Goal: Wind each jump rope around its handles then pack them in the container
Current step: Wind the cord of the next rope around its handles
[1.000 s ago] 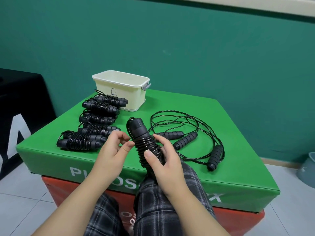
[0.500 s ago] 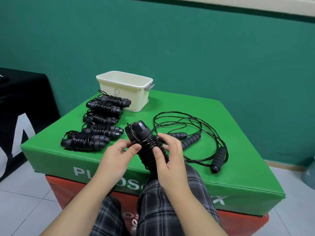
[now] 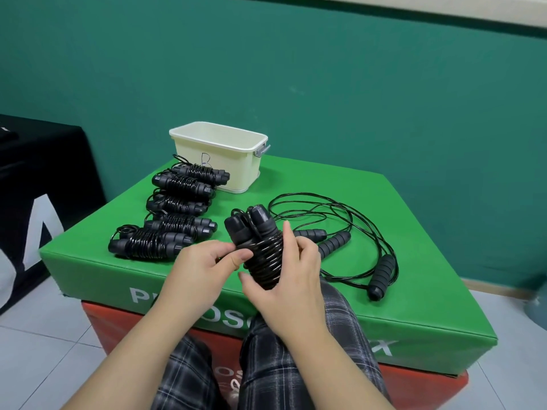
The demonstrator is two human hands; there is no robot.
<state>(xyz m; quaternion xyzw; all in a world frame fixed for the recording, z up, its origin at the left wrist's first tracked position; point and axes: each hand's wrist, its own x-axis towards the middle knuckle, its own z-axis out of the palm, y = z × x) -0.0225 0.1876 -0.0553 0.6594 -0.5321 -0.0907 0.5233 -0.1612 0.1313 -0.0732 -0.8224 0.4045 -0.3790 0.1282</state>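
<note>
Green padded vinyl worktop (image 3: 414, 261) on red base (image 3: 444, 389), teal wall (image 3: 296, 69) behind, white tiled floor (image 3: 44, 350). Both hands grip the black cord-wound jump rope bundle (image 3: 260, 247): left hand (image 3: 201, 270) pinches the cord, right hand (image 3: 293, 279) curls round it.

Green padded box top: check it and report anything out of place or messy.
Nothing damaged. Five wound black jump ropes lie in a row beside the cream plastic container. Loose black jump ropes with foam handles sprawl unwound at right.

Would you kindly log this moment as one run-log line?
phase: winding | left hand: pinches rope end | right hand: grips wound jump rope | container: unpacked | loose ropes: unwound
</note>
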